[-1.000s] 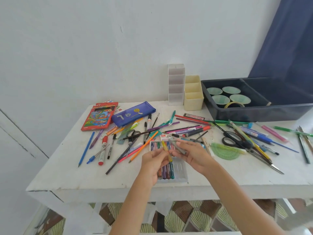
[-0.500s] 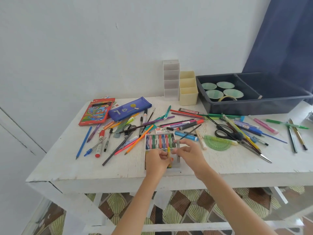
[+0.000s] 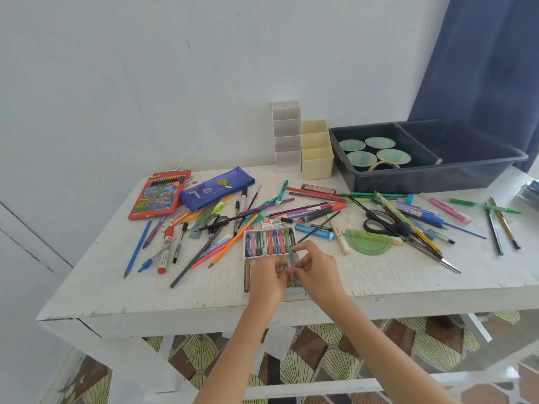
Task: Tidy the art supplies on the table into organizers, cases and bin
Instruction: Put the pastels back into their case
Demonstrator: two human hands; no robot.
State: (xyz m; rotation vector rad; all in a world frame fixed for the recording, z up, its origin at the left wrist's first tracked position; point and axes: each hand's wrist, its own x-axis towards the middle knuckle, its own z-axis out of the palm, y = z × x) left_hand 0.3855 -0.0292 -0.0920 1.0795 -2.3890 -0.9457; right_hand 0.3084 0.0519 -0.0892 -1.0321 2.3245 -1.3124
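Both hands at the open crayon case, front-centre of the worktop.

I see the case lying flat w/ its far half full of crayons side by side; the near half is mostly hidden under the hands. R hand: thumb + fingers clamped on a pale crayon at the case's right side. L hand: fingers curled down onto the near row, touching the R fingers; can't tell if they're clamped on anything, too blurred. Loose pens, pencils & markers are scattered across the worktop behind the case. Blue pouch and red pencil box sit far left, touching. White organizer and cream organizer stand side by side at the wall, dark bin just right of them. Green protractor and black scissors are right of the case.
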